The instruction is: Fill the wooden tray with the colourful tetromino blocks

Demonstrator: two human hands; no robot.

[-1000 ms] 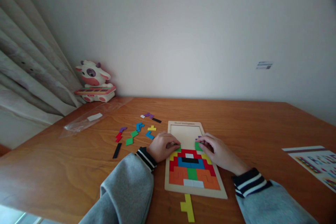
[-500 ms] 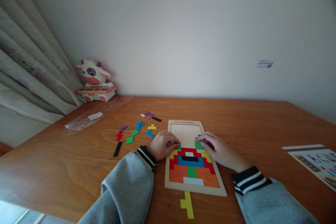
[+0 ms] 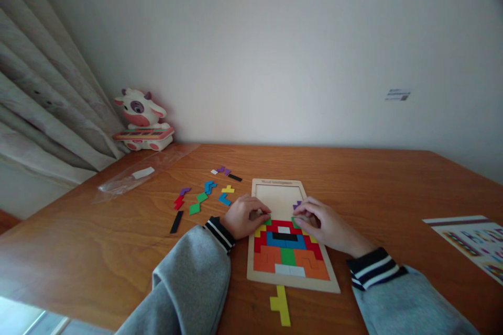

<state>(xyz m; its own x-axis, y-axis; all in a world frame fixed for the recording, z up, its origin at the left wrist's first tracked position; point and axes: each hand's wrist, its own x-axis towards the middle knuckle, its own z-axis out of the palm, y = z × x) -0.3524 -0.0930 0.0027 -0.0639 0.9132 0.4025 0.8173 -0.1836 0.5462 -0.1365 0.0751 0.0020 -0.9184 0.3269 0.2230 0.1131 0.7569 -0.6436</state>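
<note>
The near half of the wooden puzzle board (image 3: 291, 285) is filled with coloured blocks, while the far half, toward 12 o'clock, is bare. A green piece (image 3: 268, 221) is pinched by the curled left hand (image 3: 244, 216) at the left edge of the filled rows; another green piece (image 3: 295, 222) is pressed under the fingertips of the right hand (image 3: 323, 223), with a purple piece (image 3: 297, 204) just beyond. Loose pieces (image 3: 202, 198) are scattered on the tabletop (image 3: 373, 178) at 10 o'clock, and a yellow piece (image 3: 280, 305) is left at 6 o'clock.
</note>
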